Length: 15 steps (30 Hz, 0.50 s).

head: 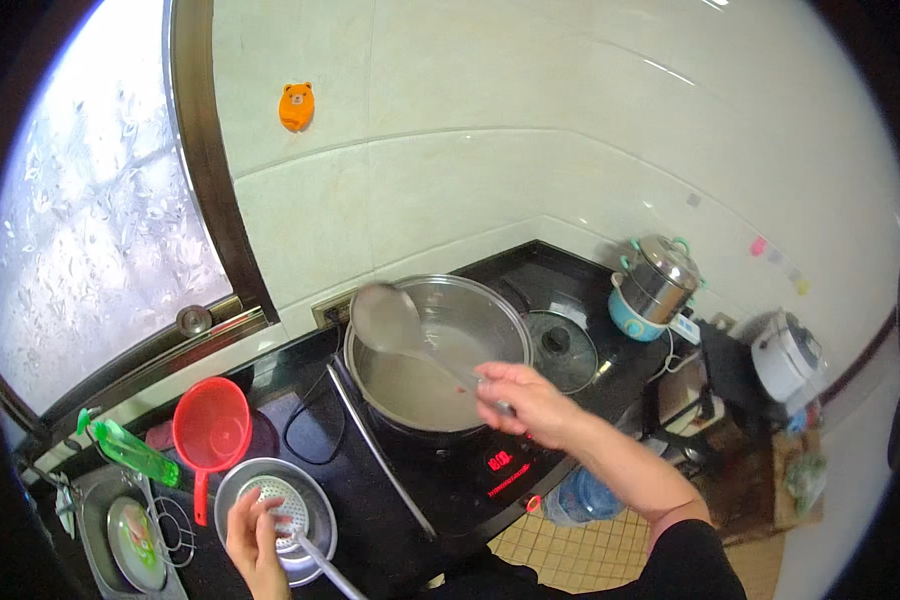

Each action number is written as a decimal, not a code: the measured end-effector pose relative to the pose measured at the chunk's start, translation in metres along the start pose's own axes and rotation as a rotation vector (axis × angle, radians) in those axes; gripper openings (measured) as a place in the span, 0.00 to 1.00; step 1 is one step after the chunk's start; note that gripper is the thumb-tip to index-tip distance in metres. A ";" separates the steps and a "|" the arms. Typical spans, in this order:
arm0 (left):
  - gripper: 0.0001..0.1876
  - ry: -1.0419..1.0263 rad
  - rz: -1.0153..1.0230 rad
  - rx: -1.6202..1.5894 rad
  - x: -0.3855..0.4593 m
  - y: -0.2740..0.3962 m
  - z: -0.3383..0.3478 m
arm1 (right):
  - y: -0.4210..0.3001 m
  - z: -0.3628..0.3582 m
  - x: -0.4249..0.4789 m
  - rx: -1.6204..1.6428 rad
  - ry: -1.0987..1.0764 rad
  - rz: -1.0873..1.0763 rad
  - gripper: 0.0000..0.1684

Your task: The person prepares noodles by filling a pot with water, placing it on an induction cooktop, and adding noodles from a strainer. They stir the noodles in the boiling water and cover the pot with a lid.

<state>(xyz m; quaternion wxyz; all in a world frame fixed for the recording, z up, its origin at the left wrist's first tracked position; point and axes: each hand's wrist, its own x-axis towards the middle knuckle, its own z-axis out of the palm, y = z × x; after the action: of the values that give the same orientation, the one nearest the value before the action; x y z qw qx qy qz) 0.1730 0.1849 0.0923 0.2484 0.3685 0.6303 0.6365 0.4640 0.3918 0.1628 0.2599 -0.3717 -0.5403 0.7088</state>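
Observation:
My right hand (525,401) grips the handle of a metal ladle (387,319). The ladle's broad round head is held over the left side of a large steel pot (526,337) and looks slightly blurred. Cloudy liquid (412,386) fills part of the pot, with a small reddish bit near its right side. The pot sits on a black induction cooker (450,480) with a lit red display. My left hand (251,544) hovers above a metal bowl (326,517), fingers apart and holding nothing. In that bowl rests a perforated skimmer (298,499), its handle pointing towards me.
Left of the bowl are a red plastic strainer (211,427), a green bottle (139,454) and a sink (94,517). A glass lid (562,352) lies right of the pot. Farther right stand a small steamer pot (652,289) and a white appliance (784,356). A power cord crosses the counter.

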 end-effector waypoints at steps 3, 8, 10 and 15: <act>0.15 -0.115 -0.052 0.045 0.038 0.034 0.073 | -0.009 -0.057 0.029 -1.160 0.177 -0.414 0.08; 0.13 -0.087 -0.203 0.073 0.086 0.044 0.132 | -0.011 -0.074 0.074 -1.851 0.161 -0.538 0.09; 0.12 -0.061 -0.210 0.089 0.094 0.035 0.143 | -0.002 -0.082 0.093 -1.946 0.147 -0.610 0.09; 0.10 -0.009 -0.256 0.112 0.098 0.025 0.155 | 0.012 -0.091 0.129 -2.054 -0.068 -0.549 0.07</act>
<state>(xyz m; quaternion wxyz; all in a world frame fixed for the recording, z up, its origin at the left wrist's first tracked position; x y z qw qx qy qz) 0.2389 0.3552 0.1218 0.3092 0.3013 0.7056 0.5619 0.4620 0.5399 0.1064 -0.0427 -0.2580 -0.9519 -0.1599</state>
